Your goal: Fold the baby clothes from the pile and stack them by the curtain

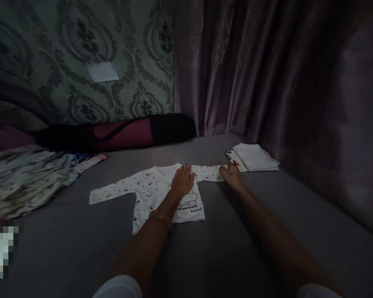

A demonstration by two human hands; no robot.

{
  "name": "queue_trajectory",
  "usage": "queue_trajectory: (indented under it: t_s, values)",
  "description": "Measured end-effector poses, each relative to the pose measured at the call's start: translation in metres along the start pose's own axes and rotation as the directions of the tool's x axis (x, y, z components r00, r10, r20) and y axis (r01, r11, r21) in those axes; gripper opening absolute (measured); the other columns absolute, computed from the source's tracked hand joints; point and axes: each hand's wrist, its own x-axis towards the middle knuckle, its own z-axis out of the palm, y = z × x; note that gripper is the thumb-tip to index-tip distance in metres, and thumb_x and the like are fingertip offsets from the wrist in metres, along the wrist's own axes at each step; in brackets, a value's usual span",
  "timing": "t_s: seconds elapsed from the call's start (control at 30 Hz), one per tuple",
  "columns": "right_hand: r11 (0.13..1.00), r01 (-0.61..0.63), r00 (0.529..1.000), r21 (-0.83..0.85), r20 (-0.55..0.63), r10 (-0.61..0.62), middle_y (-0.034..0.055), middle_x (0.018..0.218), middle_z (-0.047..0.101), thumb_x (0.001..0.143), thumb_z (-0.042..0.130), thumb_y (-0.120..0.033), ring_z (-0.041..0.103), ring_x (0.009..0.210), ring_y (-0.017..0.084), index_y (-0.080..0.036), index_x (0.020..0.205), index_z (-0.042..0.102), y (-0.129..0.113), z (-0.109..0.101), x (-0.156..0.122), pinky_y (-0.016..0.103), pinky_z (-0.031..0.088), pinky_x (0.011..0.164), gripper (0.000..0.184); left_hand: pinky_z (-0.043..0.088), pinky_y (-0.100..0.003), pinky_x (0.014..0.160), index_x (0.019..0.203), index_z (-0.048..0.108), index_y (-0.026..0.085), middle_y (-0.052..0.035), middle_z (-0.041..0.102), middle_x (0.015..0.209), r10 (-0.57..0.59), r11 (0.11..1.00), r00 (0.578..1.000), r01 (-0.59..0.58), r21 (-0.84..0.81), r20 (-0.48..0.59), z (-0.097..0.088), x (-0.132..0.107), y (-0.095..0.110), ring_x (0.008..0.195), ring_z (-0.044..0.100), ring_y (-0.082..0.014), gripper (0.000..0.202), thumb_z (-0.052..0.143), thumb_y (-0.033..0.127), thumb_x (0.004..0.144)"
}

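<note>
Head | left fingers (184, 170) flat on shirt (147, 186), print (191, 200) partly covered | right fingers (225, 172) curled at cuff (216, 174), cannot tell grip

Left of the shirt (151, 190) is a cloth heap (27, 178), right of it a cloth stack (256, 157), behind it a bag (127, 134).

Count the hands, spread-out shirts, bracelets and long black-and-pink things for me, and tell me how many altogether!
Hands: 2, left hand and right hand
Spread-out shirt: 1
Bracelet: 1
Long black-and-pink thing: 1
Total: 5
</note>
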Motion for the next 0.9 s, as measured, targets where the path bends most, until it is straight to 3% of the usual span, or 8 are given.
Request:
queue_trajectory:
  t_s: [0.13, 0.3, 0.43, 0.57, 0.77, 0.9]
  values:
    - [0.994, 0.010, 0.996, 0.110, -0.085, 0.000, 0.0121, 0.086, 0.069, 0.092, 0.041, -0.031, 0.064, 0.081, 0.020, -0.009, 0.106, 0.059, -0.010, 0.005, -0.003, 0.023, 0.040, 0.062, 0.033, 0.018, -0.040, 0.117, 0.147, 0.032, 0.012, -0.0091, 0.032, 0.153, -0.003, 0.999, 1.000, 0.003, 0.050, -0.001, 0.001, 0.000, 0.001, 0.143, 0.023, -0.0240, 0.063, 0.010, 0.045, 0.098]
    - [0.997, 0.067, 0.985, -0.040, -0.155, -0.073, 0.0146, 0.093, 0.068, 0.097, 0.033, -0.034, 0.065, 0.086, 0.023, -0.012, 0.114, 0.053, 0.004, 0.005, -0.004, 0.027, 0.040, 0.067, 0.034, 0.016, -0.041, 0.117, 0.148, 0.030, 0.013, -0.0081, 0.030, 0.154, -0.017, 0.998, 1.000, 0.016, 0.063, 0.015, 0.000, -0.001, 0.002, 0.143, 0.022, -0.0239, 0.064, 0.009, 0.045, 0.097]
    - [0.985, 0.041, 0.993, -0.169, -0.099, -0.059, 0.0145, 0.095, 0.068, 0.099, 0.031, -0.036, 0.066, 0.089, 0.025, -0.014, 0.119, 0.047, 0.016, 0.000, -0.006, 0.030, 0.041, 0.072, 0.033, 0.015, -0.043, 0.117, 0.148, 0.031, 0.013, -0.0086, 0.030, 0.154, -0.021, 0.997, 1.000, 0.021, 0.075, 0.006, 0.001, 0.000, 0.003, 0.143, 0.021, -0.0254, 0.064, 0.009, 0.045, 0.097]
    - [0.962, -0.006, 1.000, -0.273, -0.014, 0.002, 0.0141, 0.094, 0.069, 0.100, 0.029, -0.036, 0.067, 0.092, 0.026, -0.016, 0.119, 0.046, 0.012, -0.001, -0.008, 0.033, 0.044, 0.076, 0.033, 0.015, -0.043, 0.117, 0.148, 0.030, 0.014, -0.0089, 0.029, 0.154, -0.022, 0.997, 1.000, 0.021, 0.070, 0.007, 0.003, 0.000, 0.002, 0.144, 0.020, -0.0253, 0.065, 0.008, 0.047, 0.097]
    - [0.911, 0.049, 0.999, -0.408, 0.000, -0.054, 0.0196, 0.096, 0.068, 0.096, 0.035, -0.019, 0.067, 0.094, 0.028, -0.009, 0.113, 0.056, 0.004, 0.002, -0.015, 0.034, 0.047, 0.075, 0.029, 0.014, -0.043, 0.118, 0.148, 0.030, 0.015, -0.0083, 0.027, 0.155, -0.024, 0.998, 1.000, 0.023, 0.052, 0.013, 0.004, 0.000, 0.001, 0.144, 0.020, -0.0247, 0.067, 0.009, 0.050, 0.096]
    - [0.889, 0.068, 0.993, -0.453, -0.055, -0.104, 0.0259, 0.109, 0.062, 0.090, 0.039, -0.010, 0.062, 0.103, 0.030, -0.005, 0.112, 0.059, 0.006, 0.001, -0.015, 0.035, 0.047, 0.078, 0.030, 0.007, -0.051, 0.117, 0.149, 0.029, 0.016, -0.0078, 0.025, 0.156, -0.029, 0.999, 0.999, 0.028, 0.037, 0.031, 0.000, -0.002, 0.003, 0.144, 0.018, -0.0252, 0.067, 0.008, 0.050, 0.096]
